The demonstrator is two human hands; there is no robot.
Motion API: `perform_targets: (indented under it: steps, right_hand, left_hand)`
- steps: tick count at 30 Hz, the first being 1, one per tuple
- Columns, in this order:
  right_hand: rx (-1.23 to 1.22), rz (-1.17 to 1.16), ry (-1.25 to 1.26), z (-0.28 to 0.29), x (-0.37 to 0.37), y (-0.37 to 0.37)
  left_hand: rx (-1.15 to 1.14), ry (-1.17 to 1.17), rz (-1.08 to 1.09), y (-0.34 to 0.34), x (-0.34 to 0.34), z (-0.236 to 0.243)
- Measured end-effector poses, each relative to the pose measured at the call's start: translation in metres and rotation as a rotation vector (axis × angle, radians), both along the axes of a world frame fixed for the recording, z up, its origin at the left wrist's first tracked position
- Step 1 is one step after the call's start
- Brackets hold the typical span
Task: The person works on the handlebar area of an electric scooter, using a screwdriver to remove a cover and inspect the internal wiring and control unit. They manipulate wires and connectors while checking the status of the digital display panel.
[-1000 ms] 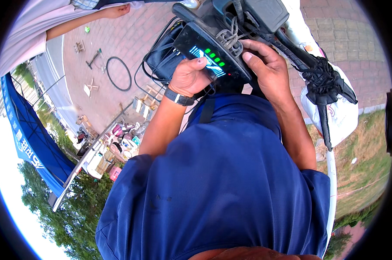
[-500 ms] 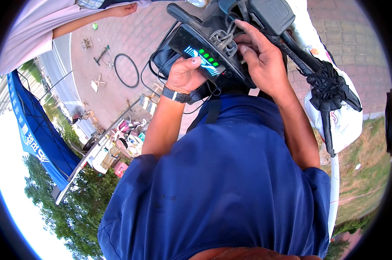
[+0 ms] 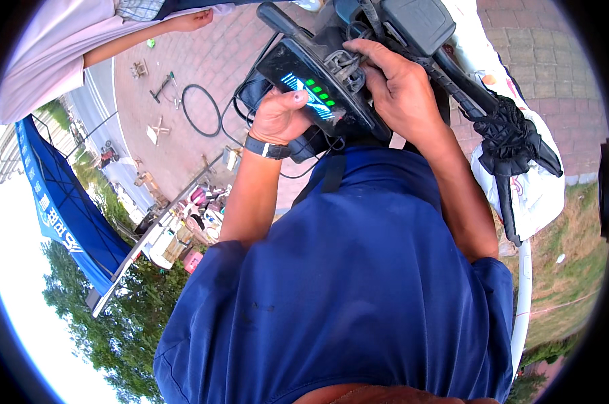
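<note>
A black display panel (image 3: 318,94) with lit green and pale blue segments tilts in front of me, apparently the instrument panel of an electric bike or scooter. My left hand (image 3: 279,116), with a dark watch strap at its wrist, is closed round the panel's near left edge, thumb on the lit face. Behind the panel lies a bundle of grey cables (image 3: 345,66). My right hand (image 3: 404,91) reaches to this bundle from the right, its index finger and thumb closed about it; the other fingertips are hidden.
A black handlebar grip (image 3: 279,19) juts up beyond the panel. To the right are a dark grey box (image 3: 422,25), gathered black fabric (image 3: 505,138) and a white cover (image 3: 543,195). Another person's arm (image 3: 136,40) shows at upper left. A tire (image 3: 200,111) lies on the paving.
My right hand has shifted slightly left, its fingers drawing closer together on the cables. The panel has tilted a little, with my left hand still holding it.
</note>
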State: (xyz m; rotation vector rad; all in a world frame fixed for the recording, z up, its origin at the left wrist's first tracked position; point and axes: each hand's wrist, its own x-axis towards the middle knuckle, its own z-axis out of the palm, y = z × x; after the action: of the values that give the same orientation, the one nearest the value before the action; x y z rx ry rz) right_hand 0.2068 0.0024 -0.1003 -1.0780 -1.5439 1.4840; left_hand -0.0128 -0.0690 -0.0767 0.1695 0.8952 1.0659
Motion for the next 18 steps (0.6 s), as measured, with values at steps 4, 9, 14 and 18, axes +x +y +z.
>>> perform_targets:
  steps: [4, 9, 14, 18]
  right_hand:
    - [0.080, -0.028, -0.088, -0.004, -0.003, -0.001]
    - [0.117, -0.065, -0.020, -0.011, -0.004, -0.002]
    - [0.093, -0.079, 0.064, -0.016, -0.008, -0.005]
    - [0.070, -0.105, 0.120, -0.019, -0.010, -0.009]
  left_hand:
    - [-0.020, 0.077, -0.001, 0.000, 0.000, 0.006]
    - [-0.019, 0.107, -0.017, 0.003, 0.001, 0.016]
    - [0.003, 0.045, -0.034, 0.004, -0.005, 0.011]
    - [0.021, 0.015, -0.028, 0.002, -0.003, 0.008]
